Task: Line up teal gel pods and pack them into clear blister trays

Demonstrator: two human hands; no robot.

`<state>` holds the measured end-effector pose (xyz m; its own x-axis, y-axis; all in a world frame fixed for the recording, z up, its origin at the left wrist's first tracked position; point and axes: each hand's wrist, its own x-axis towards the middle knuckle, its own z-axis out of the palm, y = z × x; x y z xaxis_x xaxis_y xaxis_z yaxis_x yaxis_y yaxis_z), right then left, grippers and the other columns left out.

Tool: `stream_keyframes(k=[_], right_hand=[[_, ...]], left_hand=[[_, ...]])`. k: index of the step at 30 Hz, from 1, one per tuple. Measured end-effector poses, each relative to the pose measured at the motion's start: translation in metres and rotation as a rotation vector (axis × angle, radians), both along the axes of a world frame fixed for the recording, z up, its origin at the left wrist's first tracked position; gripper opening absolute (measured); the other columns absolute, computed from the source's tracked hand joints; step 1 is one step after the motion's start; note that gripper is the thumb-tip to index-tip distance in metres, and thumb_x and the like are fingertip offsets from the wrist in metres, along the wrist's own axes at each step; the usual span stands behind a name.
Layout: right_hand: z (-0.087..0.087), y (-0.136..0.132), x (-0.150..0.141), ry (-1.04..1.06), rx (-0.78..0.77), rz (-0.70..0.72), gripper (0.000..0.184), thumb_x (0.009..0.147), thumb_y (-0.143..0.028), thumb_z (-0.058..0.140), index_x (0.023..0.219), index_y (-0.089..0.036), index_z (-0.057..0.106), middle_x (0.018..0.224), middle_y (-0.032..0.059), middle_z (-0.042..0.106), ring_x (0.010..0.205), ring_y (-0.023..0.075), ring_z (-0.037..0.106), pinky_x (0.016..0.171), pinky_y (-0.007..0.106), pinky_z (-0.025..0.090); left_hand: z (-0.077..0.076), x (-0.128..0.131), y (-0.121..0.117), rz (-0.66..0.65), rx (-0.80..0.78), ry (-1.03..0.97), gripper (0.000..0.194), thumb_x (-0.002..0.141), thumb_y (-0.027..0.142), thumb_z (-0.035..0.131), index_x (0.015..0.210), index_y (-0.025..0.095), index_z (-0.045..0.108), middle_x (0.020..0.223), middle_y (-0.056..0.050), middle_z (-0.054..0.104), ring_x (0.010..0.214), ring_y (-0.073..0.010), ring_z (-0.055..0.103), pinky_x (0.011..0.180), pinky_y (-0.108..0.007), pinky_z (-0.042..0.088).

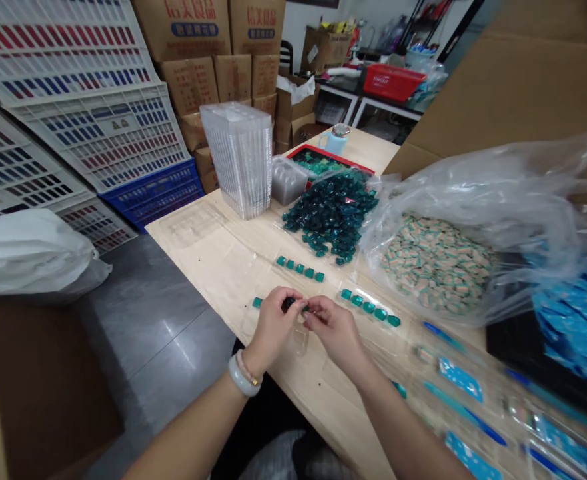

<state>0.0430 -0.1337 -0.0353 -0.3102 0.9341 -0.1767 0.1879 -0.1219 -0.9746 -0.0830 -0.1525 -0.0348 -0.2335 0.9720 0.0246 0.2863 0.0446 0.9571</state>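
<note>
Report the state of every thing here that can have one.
Left hand: fingers curled around a dark piece
Right hand: fingertips drawn in, grip unclear
Dark green pieces: loose, heaped
Left green row: lined up
Right green row: lined up
Clear container stack: nested
Plastic bag: open, holding packets
Blue cup: upright, apparently lidded
Red basket: upright

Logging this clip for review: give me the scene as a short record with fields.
Left hand: curled around dark pieces
Right hand: fingers bent, beside the left hand's fingertips; grip unclear
Rows: five green gem-shaped pieces; second row of five, farther right
Heap: dark green gem-shaped pieces, behind the rows
Containers: stack of clear plastic trays, clear bag of beige-and-green pieces, light-blue mug
</note>
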Motion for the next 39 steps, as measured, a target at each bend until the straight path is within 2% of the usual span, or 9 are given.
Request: stream_keyframes(k=[3, 7, 12, 16, 18, 23, 29, 33, 39], right_hand=[[0.001, 0.001, -0.003, 0.016, 0.022, -0.034, 0.011, 0.067, -0.029, 0.057, 0.072, -0.021, 0.049, 0.063, -0.0029, 0.052, 0.052, 0.0112, 0.052, 0.052, 0.025, 0.042], [0.009, 0.009, -0.004, 0.148, -0.038, -0.003, 0.018, 0.063, -0.028, 0.062, 0.064, -0.021, 0.046, 0.058, -0.0038, 0.048, 0.054, 0.0115, 0.05, 0.053, 0.025, 0.041], [0.023, 0.009, -0.001, 0.297, -0.087, 0.115, 0.021, 0.062, -0.027, 0.064, 0.057, -0.018, 0.046, 0.08, 0.0004, 0.047, 0.071, 0.0136, 0.052, 0.064, 0.027, 0.042], [0.039, 0.001, 0.012, 0.423, -0.105, 0.087, 0.019, 0.063, -0.029, 0.063, 0.058, -0.02, 0.048, 0.092, 0.0021, 0.048, 0.091, 0.0181, 0.047, 0.081, 0.032, 0.037], [0.043, 0.001, 0.017, 0.42, -0.128, 0.05, 0.019, 0.063, -0.031, 0.064, 0.059, -0.02, 0.049, 0.1, 0.0029, 0.049, 0.101, 0.0203, 0.042, 0.086, 0.034, 0.033], [0.033, 0.013, 0.009, 0.276, -0.112, -0.033, 0.017, 0.062, -0.032, 0.065, 0.058, -0.02, 0.054, 0.112, 0.0026, 0.045, 0.111, 0.0207, 0.036, 0.093, 0.034, 0.025], [0.024, 0.013, 0.0, 0.304, -0.18, -0.027, 0.019, 0.063, -0.035, 0.064, 0.058, -0.019, 0.055, 0.105, 0.0034, 0.046, 0.105, 0.0204, 0.039, 0.092, 0.034, 0.025], [0.023, 0.005, -0.005, 0.346, -0.236, 0.043, 0.02, 0.064, -0.034, 0.063, 0.059, -0.018, 0.054, 0.102, 0.0038, 0.045, 0.101, 0.0192, 0.04, 0.089, 0.032, 0.027], [0.015, -0.001, -0.013, 0.314, -0.153, -0.005, 0.02, 0.068, -0.032, 0.06, 0.059, -0.017, 0.05, 0.094, 0.0015, 0.043, 0.08, 0.0127, 0.044, 0.075, 0.026, 0.034]], left_hand=[[0.0, 0.006, 0.001, 0.072, 0.076, 0.036, 0.008, 0.073, 0.024, 0.053, 0.071, 0.017, 0.055, 0.074, -0.002, 0.056, 0.072, -0.014, 0.051, 0.066, -0.026, 0.041], [0.0, 0.013, 0.004, 0.109, -0.031, -0.136, 0.01, 0.072, 0.027, 0.054, 0.07, 0.016, 0.055, 0.064, 0.001, 0.054, 0.059, -0.0109, 0.049, 0.056, -0.023, 0.04], [0.007, 0.001, 0.01, 0.0, -0.272, -0.808, 0.015, 0.068, 0.027, 0.059, 0.069, 0.013, 0.054, 0.058, 0.002, 0.05, 0.046, -0.0051, 0.042, 0.044, -0.017, 0.035], [0.015, -0.029, 0.013, 0.17, -0.253, -1.194, 0.009, 0.069, 0.016, 0.058, 0.067, 0.012, 0.051, 0.053, 0.005, 0.04, 0.043, -0.0007, 0.035, 0.04, -0.012, 0.03], [0.017, -0.032, 0.011, 0.207, -0.216, -1.152, 0.009, 0.067, 0.015, 0.06, 0.073, 0.012, 0.053, 0.053, 0.006, 0.04, 0.043, -0.0006, 0.035, 0.04, -0.012, 0.029], [0.015, 0.003, 0.003, -0.13, -0.311, -1.076, 0.021, 0.065, 0.027, 0.064, 0.074, 0.011, 0.056, 0.055, 0.004, 0.043, 0.047, -0.0026, 0.037, 0.045, -0.016, 0.029], [0.013, 0.002, -0.007, -0.238, -0.297, -1.227, 0.023, 0.065, 0.03, 0.066, 0.071, 0.011, 0.053, 0.058, 0.003, 0.039, 0.048, -0.0018, 0.033, 0.043, -0.015, 0.022], [0.009, -0.005, -0.017, -0.296, -0.332, -1.404, 0.023, 0.066, 0.026, 0.066, 0.076, 0.011, 0.051, 0.063, 0.004, 0.034, 0.05, -0.001, 0.03, 0.043, -0.013, 0.021], [0.008, -0.001, -0.018, -0.175, -0.232, -1.117, 0.022, 0.068, 0.028, 0.062, 0.071, 0.014, 0.045, 0.054, 0.006, 0.034, 0.046, -0.0026, 0.028, 0.042, -0.016, 0.018]])
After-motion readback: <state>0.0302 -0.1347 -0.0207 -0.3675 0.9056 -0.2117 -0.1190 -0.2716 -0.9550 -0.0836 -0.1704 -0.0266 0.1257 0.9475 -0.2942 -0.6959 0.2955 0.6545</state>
